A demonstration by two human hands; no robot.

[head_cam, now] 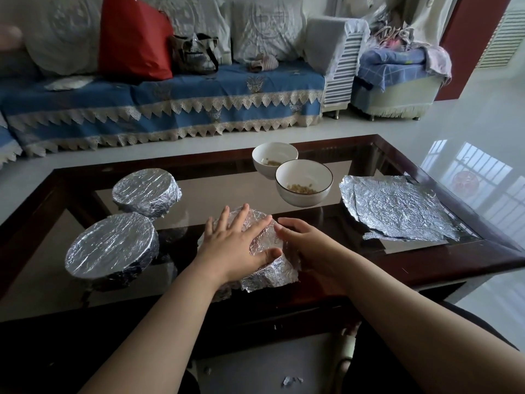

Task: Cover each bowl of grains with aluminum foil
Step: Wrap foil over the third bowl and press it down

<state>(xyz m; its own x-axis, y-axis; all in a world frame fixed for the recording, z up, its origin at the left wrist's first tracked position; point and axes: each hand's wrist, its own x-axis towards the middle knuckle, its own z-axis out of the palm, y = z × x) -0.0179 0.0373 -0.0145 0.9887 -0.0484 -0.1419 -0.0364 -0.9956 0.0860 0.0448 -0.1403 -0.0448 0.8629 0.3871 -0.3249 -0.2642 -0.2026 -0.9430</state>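
Two hands press foil over a bowl on a glass coffee table.

At frame centre the left hand (237, 245) lies flat with spread fingers on the foil-wrapped bowl (267, 268), while the right hand (305, 245) cups its right side. Two covered bowls (146, 191) (112, 247) sit at left; two open bowls of grains (275, 158) (303, 182) sit above centre, with loose foil sheets (397, 207) at right.

On the table (426, 268), two wrapped bowls (113, 245) lie left, two open bowls (304, 183) behind, foil sheets (397, 209) right.
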